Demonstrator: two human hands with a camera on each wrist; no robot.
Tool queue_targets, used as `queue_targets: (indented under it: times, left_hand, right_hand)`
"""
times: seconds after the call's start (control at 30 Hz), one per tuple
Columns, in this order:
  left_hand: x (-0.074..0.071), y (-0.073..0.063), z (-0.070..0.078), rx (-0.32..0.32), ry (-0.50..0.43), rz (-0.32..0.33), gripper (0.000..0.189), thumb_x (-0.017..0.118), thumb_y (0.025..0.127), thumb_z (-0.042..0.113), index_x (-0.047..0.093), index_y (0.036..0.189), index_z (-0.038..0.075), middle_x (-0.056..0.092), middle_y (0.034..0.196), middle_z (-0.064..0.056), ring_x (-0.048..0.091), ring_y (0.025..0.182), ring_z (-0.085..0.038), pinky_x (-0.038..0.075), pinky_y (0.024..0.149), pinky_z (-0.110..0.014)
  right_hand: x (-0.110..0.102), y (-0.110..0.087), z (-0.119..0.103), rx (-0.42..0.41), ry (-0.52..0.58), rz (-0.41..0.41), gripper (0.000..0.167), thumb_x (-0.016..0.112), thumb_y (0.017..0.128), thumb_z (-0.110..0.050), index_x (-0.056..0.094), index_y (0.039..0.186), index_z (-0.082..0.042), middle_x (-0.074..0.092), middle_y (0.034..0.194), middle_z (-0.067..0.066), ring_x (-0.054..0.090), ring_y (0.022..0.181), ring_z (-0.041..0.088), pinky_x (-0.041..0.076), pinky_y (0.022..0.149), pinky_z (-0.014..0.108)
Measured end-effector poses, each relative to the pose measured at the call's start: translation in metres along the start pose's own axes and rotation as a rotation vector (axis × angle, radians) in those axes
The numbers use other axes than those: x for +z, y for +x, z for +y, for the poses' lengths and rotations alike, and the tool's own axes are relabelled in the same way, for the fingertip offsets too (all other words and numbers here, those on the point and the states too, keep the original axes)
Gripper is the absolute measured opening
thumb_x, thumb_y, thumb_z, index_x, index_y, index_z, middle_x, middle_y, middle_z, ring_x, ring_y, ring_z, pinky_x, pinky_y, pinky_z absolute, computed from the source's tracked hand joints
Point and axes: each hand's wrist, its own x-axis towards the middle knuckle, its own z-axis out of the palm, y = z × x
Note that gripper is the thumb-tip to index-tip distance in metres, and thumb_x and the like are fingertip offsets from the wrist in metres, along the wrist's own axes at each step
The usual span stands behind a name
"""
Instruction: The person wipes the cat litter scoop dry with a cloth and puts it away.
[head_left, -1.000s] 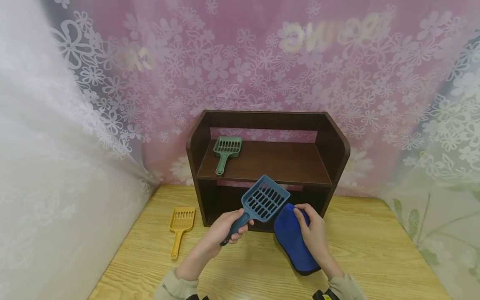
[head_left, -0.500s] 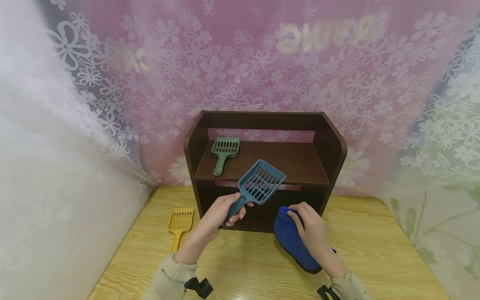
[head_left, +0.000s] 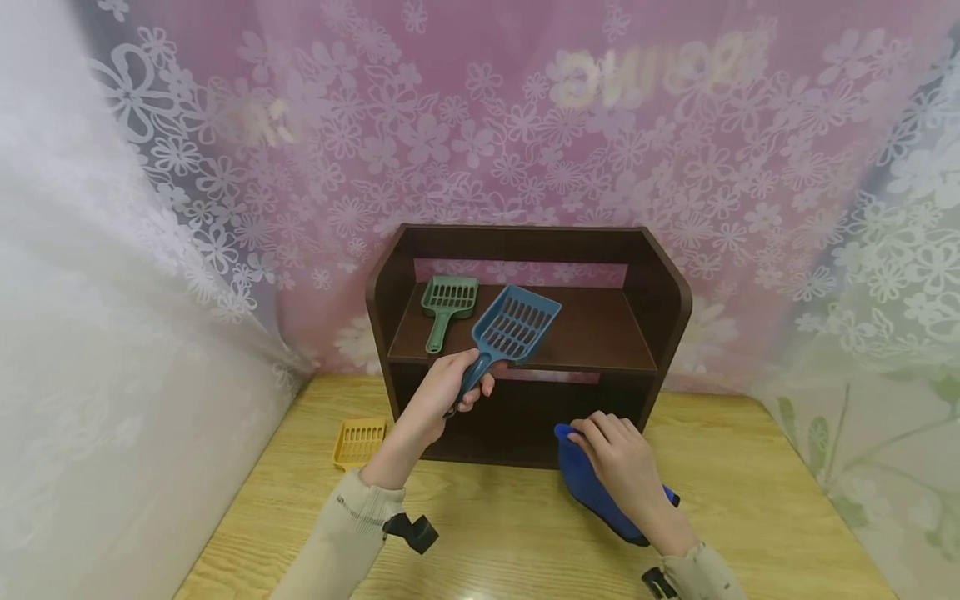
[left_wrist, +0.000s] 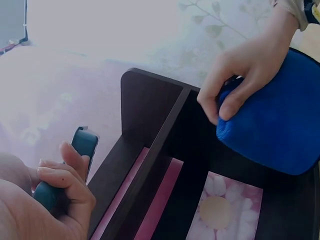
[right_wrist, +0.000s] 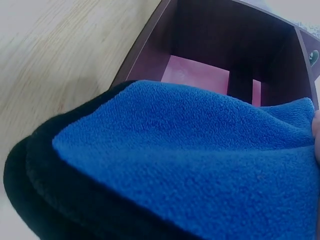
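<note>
My left hand point(head_left: 437, 395) grips the handle of a blue litter scoop point(head_left: 517, 323), its slotted head tilted up in front of the upper shelf board. The left wrist view shows the fingers curled round the dark handle point(left_wrist: 48, 196). My right hand point(head_left: 621, 460) pinches the top edge of a blue plush cloth point(head_left: 583, 479) with black edging, which hangs before the lower compartment. In the right wrist view the cloth point(right_wrist: 190, 150) fills most of the picture and its black border point(right_wrist: 60, 150) looks folded double.
A dark brown two-tier shelf point(head_left: 600, 329) stands at the back of the wooden table point(head_left: 742, 500). On its upper board, at the left, lies a green litter scoop point(head_left: 450, 296). A yellow litter scoop point(head_left: 360, 440) lies left of the shelf, partly behind my left forearm. Floral curtains point(head_left: 480, 125) surround the table.
My left hand has raised the blue litter scoop from in front of the lower compartment to the upper board's level. My right hand has lowered slightly, still pinching the cloth.
</note>
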Motion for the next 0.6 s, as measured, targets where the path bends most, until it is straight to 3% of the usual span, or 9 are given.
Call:
queue_targets:
  times: [0.3,0.4,0.6]
  left_hand:
    - [0.0,0.024,0.005,0.007,-0.045,-0.006,0.039,0.028,0.112,0.023,0.051,0.132,-0.001,0.058,0.079,-0.003,0.037,0.055,-0.007,0.034,0.052,-0.018]
    - [0.001,0.032,0.008,-0.01,-0.092,0.006,0.037,0.029,0.111,0.016,0.045,0.14,-0.001,0.06,0.085,-0.003,0.038,0.056,-0.007,0.035,0.052,-0.017]
    - [0.004,0.047,0.013,-0.029,-0.153,0.051,0.039,0.03,0.11,0.012,0.044,0.144,-0.002,0.069,0.098,-0.007,0.048,0.062,-0.007,0.041,0.053,-0.016]
  right_hand:
    - [-0.001,-0.007,0.001,0.027,0.007,-0.047,0.038,0.047,0.109,-0.034,0.07,0.097,-0.007,0.063,0.085,0.002,0.059,0.069,0.016,0.05,0.064,0.034]
    - [0.0,-0.007,0.0,0.028,0.015,-0.036,0.037,0.047,0.109,-0.034,0.07,0.098,-0.007,0.063,0.085,0.002,0.059,0.069,0.016,0.049,0.063,0.033]
    - [-0.001,-0.007,-0.002,0.039,0.028,-0.047,0.037,0.047,0.109,-0.035,0.071,0.099,-0.008,0.063,0.085,0.001,0.058,0.07,0.015,0.048,0.063,0.032]
